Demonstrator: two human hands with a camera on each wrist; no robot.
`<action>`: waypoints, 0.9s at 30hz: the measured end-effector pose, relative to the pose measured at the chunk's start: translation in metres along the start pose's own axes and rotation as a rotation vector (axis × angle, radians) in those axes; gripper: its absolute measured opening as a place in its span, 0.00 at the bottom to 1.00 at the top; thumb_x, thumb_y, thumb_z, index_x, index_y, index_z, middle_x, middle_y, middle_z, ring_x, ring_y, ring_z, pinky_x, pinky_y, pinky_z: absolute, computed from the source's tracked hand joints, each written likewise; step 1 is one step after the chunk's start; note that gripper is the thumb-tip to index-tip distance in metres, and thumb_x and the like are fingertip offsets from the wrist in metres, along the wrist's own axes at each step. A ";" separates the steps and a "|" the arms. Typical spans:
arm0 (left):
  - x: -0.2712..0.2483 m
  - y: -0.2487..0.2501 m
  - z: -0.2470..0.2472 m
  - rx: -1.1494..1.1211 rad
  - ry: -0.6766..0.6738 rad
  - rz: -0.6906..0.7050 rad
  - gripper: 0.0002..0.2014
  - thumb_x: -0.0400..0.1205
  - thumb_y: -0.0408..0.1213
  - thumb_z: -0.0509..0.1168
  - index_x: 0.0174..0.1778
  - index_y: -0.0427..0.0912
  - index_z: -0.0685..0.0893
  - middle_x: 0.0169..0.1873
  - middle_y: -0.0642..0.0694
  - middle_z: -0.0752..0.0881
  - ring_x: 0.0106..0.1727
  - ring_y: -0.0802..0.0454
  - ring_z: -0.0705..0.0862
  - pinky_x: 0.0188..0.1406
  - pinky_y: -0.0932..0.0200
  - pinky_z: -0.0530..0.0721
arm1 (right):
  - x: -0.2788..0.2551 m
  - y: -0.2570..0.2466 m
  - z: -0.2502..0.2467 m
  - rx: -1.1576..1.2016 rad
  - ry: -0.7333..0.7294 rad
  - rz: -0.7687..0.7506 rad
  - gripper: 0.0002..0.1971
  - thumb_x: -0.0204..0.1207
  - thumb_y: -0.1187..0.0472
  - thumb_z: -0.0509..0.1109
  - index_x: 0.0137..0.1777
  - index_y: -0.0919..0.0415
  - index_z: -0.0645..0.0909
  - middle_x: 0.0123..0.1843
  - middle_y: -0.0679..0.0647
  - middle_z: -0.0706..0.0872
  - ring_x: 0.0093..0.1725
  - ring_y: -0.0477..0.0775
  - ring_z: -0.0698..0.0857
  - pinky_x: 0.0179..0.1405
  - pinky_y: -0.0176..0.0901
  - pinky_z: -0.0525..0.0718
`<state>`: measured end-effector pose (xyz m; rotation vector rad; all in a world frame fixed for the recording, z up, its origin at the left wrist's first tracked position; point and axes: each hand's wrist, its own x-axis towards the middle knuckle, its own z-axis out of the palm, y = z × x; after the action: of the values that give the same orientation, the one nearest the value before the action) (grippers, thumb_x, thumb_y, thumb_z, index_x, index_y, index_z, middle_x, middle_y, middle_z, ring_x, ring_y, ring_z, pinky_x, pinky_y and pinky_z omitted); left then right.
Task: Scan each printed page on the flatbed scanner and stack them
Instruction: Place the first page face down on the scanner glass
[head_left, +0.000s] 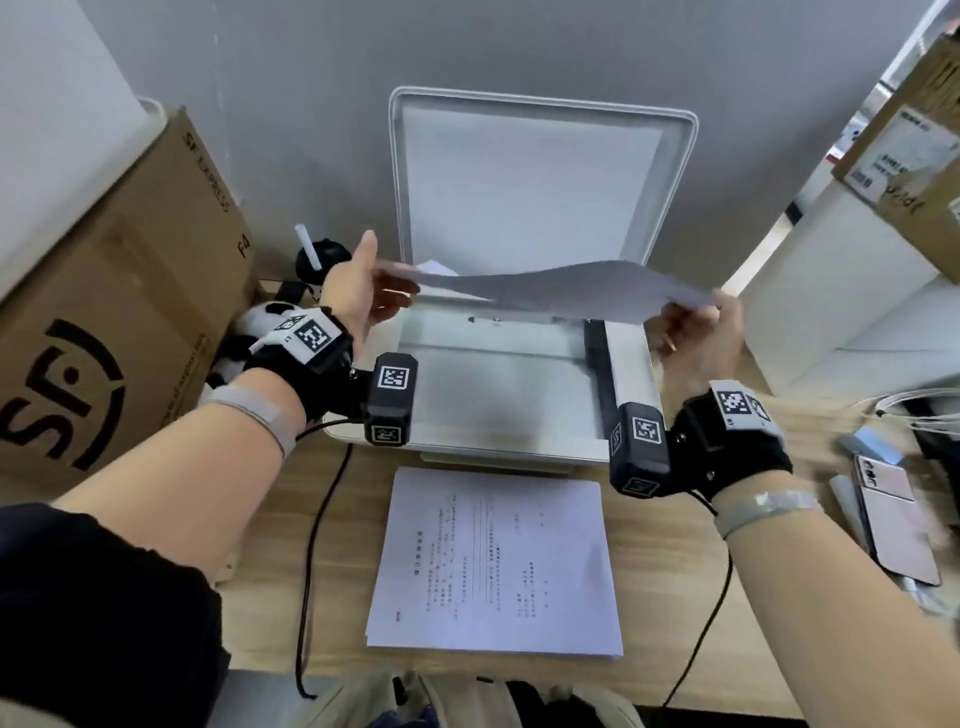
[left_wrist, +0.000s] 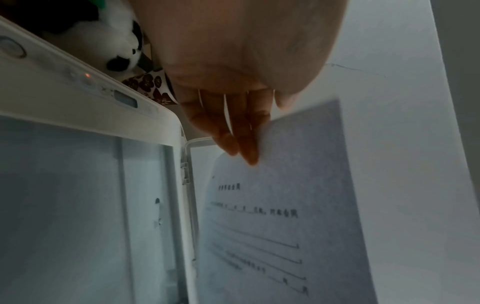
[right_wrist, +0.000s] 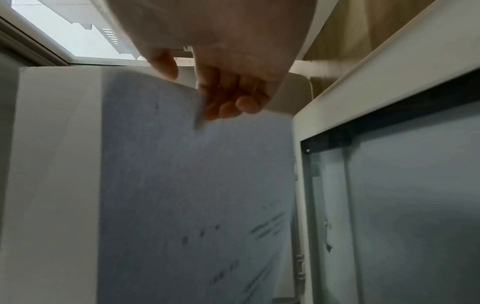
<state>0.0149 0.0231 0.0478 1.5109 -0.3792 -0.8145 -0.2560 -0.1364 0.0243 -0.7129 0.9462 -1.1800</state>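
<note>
A white flatbed scanner (head_left: 631, 364) stands at the desk's back with its lid (head_left: 530, 182) raised against the wall and its glass (head_left: 493, 395) bare. Above the glass I hold one printed page (head_left: 561, 291) stretched between both hands, printed side down. My left hand (head_left: 363, 291) pinches its left edge, thumb on top and fingers (left_wrist: 244, 144) beneath. My right hand (head_left: 696, 332) pinches the right edge, fingers (right_wrist: 233, 102) curled under. The page's print shows in the left wrist view (left_wrist: 272, 226) and the right wrist view (right_wrist: 194, 205). A stack of printed pages (head_left: 493, 561) lies on the desk before the scanner.
A large cardboard box (head_left: 104, 322) stands at the left, with a panda plush (head_left: 260, 327) and a dark cup with a straw (head_left: 317, 254) beside it. A phone (head_left: 893, 525) and cables (head_left: 914, 410) lie at the right. A black cord (head_left: 311, 545) crosses the desk.
</note>
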 end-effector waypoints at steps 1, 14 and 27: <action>0.003 -0.005 -0.002 0.039 0.009 -0.002 0.34 0.88 0.50 0.47 0.23 0.42 0.88 0.19 0.51 0.85 0.19 0.59 0.78 0.18 0.71 0.71 | 0.002 0.004 -0.003 -0.040 -0.013 0.045 0.20 0.77 0.47 0.58 0.31 0.57 0.83 0.30 0.49 0.82 0.29 0.47 0.74 0.27 0.37 0.66; 0.020 -0.084 -0.024 0.761 -0.101 -0.211 0.11 0.79 0.28 0.67 0.55 0.32 0.88 0.55 0.34 0.87 0.61 0.38 0.83 0.61 0.55 0.78 | 0.011 0.061 -0.032 -1.269 -0.274 0.193 0.16 0.75 0.64 0.71 0.63 0.60 0.83 0.61 0.56 0.84 0.63 0.56 0.81 0.59 0.41 0.75; 0.037 -0.088 -0.014 1.203 -0.280 -0.042 0.19 0.74 0.43 0.73 0.62 0.49 0.82 0.64 0.42 0.73 0.63 0.45 0.77 0.67 0.55 0.75 | 0.012 0.072 -0.034 -1.567 -0.232 0.010 0.16 0.68 0.54 0.74 0.57 0.45 0.84 0.65 0.48 0.81 0.69 0.56 0.69 0.62 0.42 0.70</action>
<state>0.0291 0.0198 -0.0473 2.5032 -1.1918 -0.8679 -0.2534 -0.1297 -0.0561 -1.9889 1.5841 -0.0957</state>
